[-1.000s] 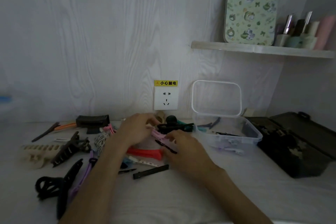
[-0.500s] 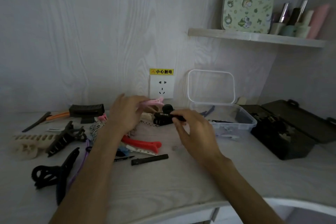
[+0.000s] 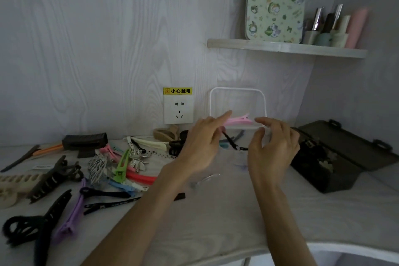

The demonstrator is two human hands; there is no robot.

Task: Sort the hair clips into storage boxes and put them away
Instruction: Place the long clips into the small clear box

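Note:
My left hand (image 3: 200, 144) is raised over the clear storage box (image 3: 264, 101), whose lid stands upright against the wall. It pinches a pink hair clip (image 3: 239, 120) that points right. My right hand (image 3: 274, 147) hovers just right of it with loosely curved fingers and holds nothing. A thin black clip (image 3: 232, 143) shows between the two hands above the box; I cannot tell whether anything holds it. Several loose clips lie on the table to the left, among them a green clip (image 3: 121, 165), a red clip (image 3: 140, 177) and a purple clip (image 3: 71, 216).
A dark box (image 3: 323, 179) with its lid open stands at the right. A wall socket (image 3: 178, 109) is behind the clips. A shelf (image 3: 280, 48) above carries a patterned tin and bottles. Black claw clips (image 3: 23, 229) and a beige claw clip (image 3: 13, 188) lie at the far left.
Both hands rose and moved right toward the clear box. The left hand carried the pink clip over it. The right hand let go of the black clip it was holding.

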